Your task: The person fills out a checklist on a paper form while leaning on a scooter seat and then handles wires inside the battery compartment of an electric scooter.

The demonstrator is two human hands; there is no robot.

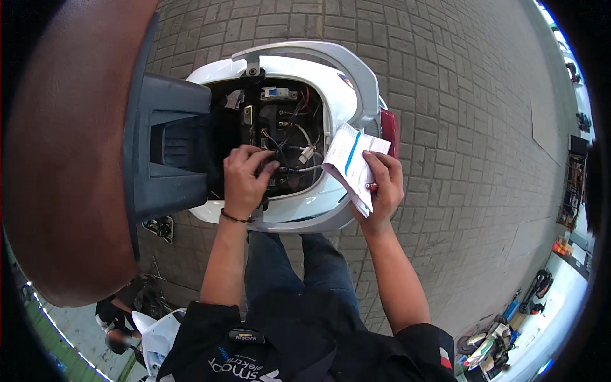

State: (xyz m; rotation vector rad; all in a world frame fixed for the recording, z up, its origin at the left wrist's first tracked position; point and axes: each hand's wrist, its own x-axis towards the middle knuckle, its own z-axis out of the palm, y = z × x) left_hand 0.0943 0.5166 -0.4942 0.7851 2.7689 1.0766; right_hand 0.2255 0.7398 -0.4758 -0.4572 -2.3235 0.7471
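White papers (349,167) beside compartment rim (331,121)

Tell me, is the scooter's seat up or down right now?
Up. The seat is swung over to the left, its black underside facing the exposed compartment, where the left hand reaches the wiring.

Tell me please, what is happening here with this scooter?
A person stands behind a white scooter whose brown seat is lifted up, so the compartment under it is open. The left hand reaches into the compartment among the wires and electrical parts. The right hand holds a folded stack of papers together with what looks like a small red-handled tool, beside the tail light. The ground is paving bricks.
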